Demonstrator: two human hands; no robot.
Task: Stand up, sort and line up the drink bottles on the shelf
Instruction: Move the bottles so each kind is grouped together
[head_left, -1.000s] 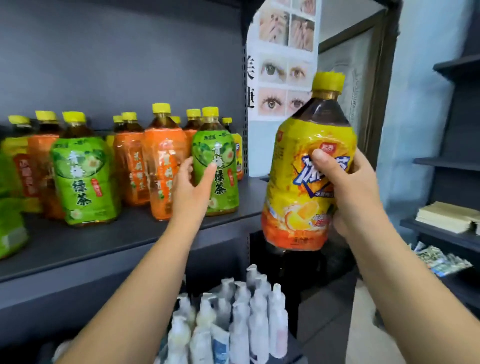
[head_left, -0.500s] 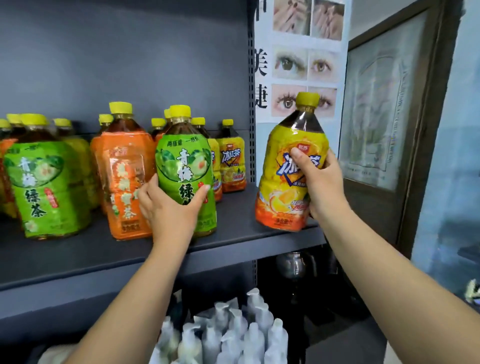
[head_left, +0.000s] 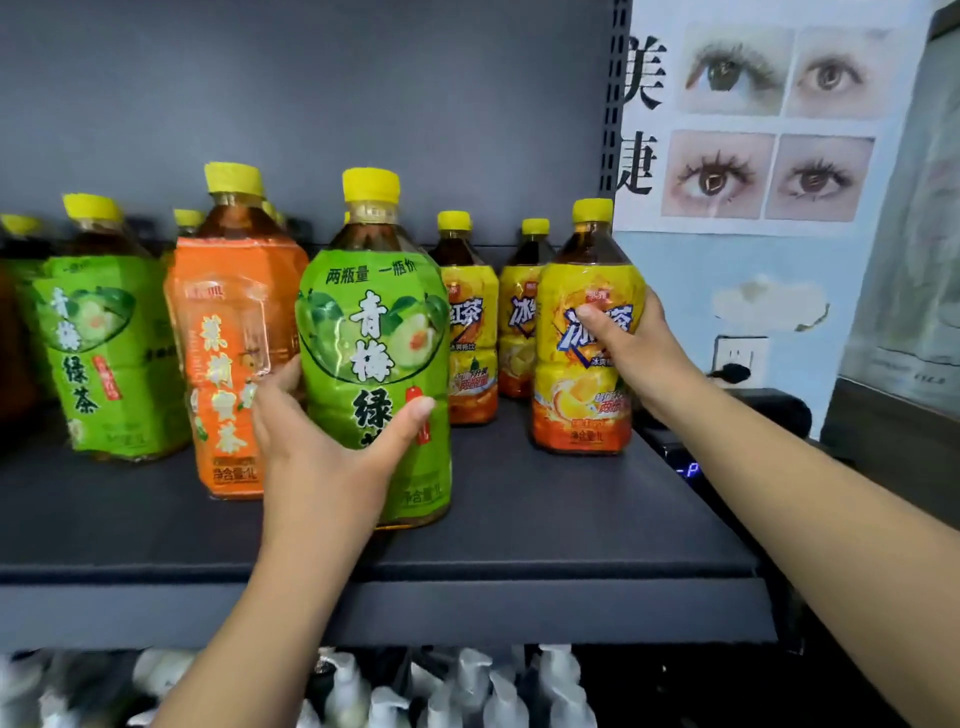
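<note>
On the dark grey shelf (head_left: 519, 525) stand large tea bottles with yellow caps. My left hand (head_left: 322, 447) grips the lower part of a green-label bottle (head_left: 374, 322) standing near the shelf's front. My right hand (head_left: 634, 348) grips a yellow-label bottle (head_left: 571, 405) that stands upright at the shelf's right end. Behind it are two more yellow-label bottles (head_left: 470, 343) (head_left: 519, 322). An orange-label bottle (head_left: 228, 343) stands just left of my left hand, and another green-label bottle (head_left: 104, 353) further left.
More bottles stand in the back row at the far left, partly hidden. A perforated shelf upright (head_left: 610, 104) borders the right side, with an eye poster (head_left: 753, 119) and a wall socket (head_left: 737, 358) beyond. White pump bottles (head_left: 467, 691) fill the level below.
My right hand carried the yellow-label bottle from the air onto the shelf's right end. My left hand closed round the green-label bottle. The view moved closer to the shelf.
</note>
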